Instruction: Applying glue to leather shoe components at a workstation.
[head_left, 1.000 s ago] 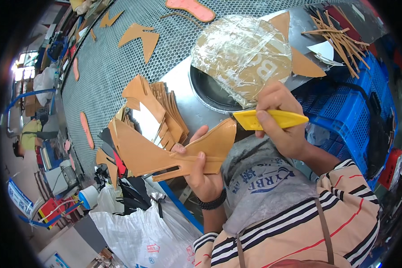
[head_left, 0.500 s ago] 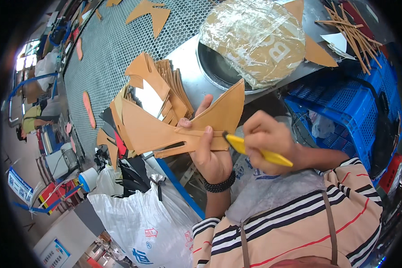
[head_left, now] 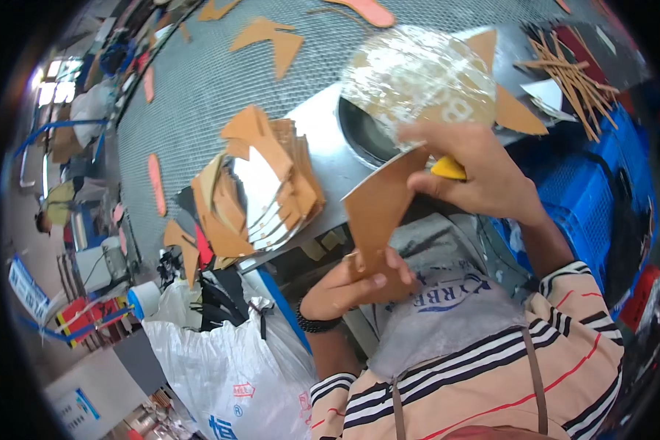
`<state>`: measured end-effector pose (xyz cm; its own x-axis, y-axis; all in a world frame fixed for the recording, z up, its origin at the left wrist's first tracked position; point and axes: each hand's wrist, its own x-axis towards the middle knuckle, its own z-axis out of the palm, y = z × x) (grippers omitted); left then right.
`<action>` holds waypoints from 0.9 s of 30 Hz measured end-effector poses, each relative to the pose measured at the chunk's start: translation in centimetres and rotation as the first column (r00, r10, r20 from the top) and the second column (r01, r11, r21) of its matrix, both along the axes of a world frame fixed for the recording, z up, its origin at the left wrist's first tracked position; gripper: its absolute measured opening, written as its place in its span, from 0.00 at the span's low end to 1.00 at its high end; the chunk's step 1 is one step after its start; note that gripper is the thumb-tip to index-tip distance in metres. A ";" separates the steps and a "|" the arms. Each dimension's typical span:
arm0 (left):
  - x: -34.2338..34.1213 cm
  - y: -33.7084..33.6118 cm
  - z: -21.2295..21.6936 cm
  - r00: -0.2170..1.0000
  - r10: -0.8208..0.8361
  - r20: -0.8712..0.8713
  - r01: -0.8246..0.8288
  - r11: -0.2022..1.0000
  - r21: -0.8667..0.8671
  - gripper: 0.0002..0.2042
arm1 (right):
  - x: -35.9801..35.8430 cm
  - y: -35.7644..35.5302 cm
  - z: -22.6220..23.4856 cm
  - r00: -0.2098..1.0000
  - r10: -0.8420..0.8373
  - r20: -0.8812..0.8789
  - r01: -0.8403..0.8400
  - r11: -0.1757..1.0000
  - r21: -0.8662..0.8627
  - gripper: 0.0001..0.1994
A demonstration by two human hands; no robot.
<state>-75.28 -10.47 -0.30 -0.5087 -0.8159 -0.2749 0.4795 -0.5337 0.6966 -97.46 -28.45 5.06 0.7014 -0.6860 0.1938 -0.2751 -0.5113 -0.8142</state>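
Observation:
A tan leather piece [head_left: 381, 209] stands raised between my hands, its broad end up. My left hand [head_left: 348, 290] grips its lower end, thumb in front. The fingers of my right hand [head_left: 480, 172] pinch the upper right edge. Tucked in that same hand is a brush with a yellow handle [head_left: 449, 169]; its dark tip is hidden now. A stack of similar tan leather pieces [head_left: 301, 172] lies on the worktable to the left. Behind my right hand sits a round metal pot [head_left: 356, 136], partly covered by a round lid wrapped in clear tape [head_left: 418, 77].
Loose leather cutouts [head_left: 268, 40] and pink soles [head_left: 156, 183] lie on the perforated worktable [head_left: 198, 81]. Tan strips [head_left: 576, 77] are heaped at the far right, above a blue plastic crate [head_left: 576, 205]. A white sack [head_left: 227, 367] stands at the lower left.
The leather piece has been turned from lying spread across my left hand to upright. My left hand moved down. My right hand rose, took the piece's upper edge, and the brush left its surface.

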 end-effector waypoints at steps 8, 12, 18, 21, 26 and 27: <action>2.2 0.7 -3.3 0.872 0.147 -0.467 -0.271 0.939 -0.211 0.33 | 0.1 2.1 -3.6 0.980 -0.108 0.165 -0.021 0.776 0.630 0.10; -0.2 -1.1 -2.5 0.812 0.571 -0.121 -0.573 0.741 -0.351 0.29 | 2.6 4.6 -5.8 0.987 -0.054 0.152 -0.048 0.800 0.598 0.10; -0.1 -1.1 -2.3 0.713 0.699 0.054 -0.664 0.698 -0.270 0.21 | 4.4 5.1 -5.2 0.934 0.199 0.296 -0.222 0.974 0.049 0.17; -1.6 -2.8 0.4 0.699 0.711 0.082 -0.676 0.693 -0.251 0.21 | 2.8 3.4 -4.0 0.938 0.343 0.056 -0.345 0.937 0.044 0.18; -1.3 -2.8 0.0 0.629 0.740 0.237 -0.692 0.672 -0.264 0.23 | 2.2 2.0 -3.1 0.974 0.222 0.055 -0.228 0.924 0.308 0.18; -1.0 -2.6 -0.1 0.654 0.715 0.246 -0.687 0.698 -0.201 0.21 | 1.5 1.4 -2.1 0.993 0.098 0.068 -0.117 0.906 0.407 0.17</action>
